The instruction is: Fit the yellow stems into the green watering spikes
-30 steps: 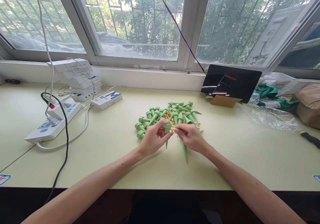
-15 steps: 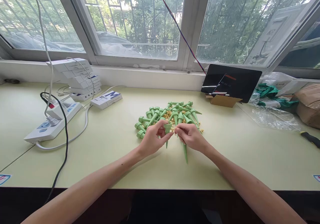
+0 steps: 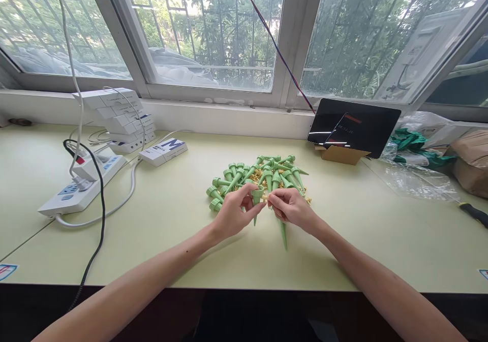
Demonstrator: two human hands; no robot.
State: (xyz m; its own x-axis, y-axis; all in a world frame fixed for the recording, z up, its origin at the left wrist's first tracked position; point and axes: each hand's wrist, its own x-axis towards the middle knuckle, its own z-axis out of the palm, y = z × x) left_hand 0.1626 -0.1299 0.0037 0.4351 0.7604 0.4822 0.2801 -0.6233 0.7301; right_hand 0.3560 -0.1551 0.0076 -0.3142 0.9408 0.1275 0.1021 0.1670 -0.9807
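My left hand [image 3: 235, 211] grips a green plastic watering spike [image 3: 256, 194] by its capped top, with the pointed end hanging down. At the spike's right side, a small yellow plastic piece [image 3: 266, 197] is pinched between the thumb and index finger of my right hand [image 3: 292, 209]. The yellow piece appears to meet the spike just below its cap; how deep it sits I cannot tell. Under my right hand another green spike [image 3: 283, 235] points toward me. Behind both hands lies a pile of green spikes [image 3: 244, 175] mixed with small yellow pieces [image 3: 256, 175].
On the left are a white power strip [image 3: 82, 189] with cables, stacked white boxes [image 3: 125, 123] and a single white box [image 3: 163, 152]. A tablet [image 3: 353, 128] leans at the back right. Plastic wrapping [image 3: 419, 177] and a black-handled tool [image 3: 475, 214] lie at the right.
Hardly anything differs. Both hands keep their hold on the spike and the yellow piece, with only slight finger motion. The whole view has shifted a little.
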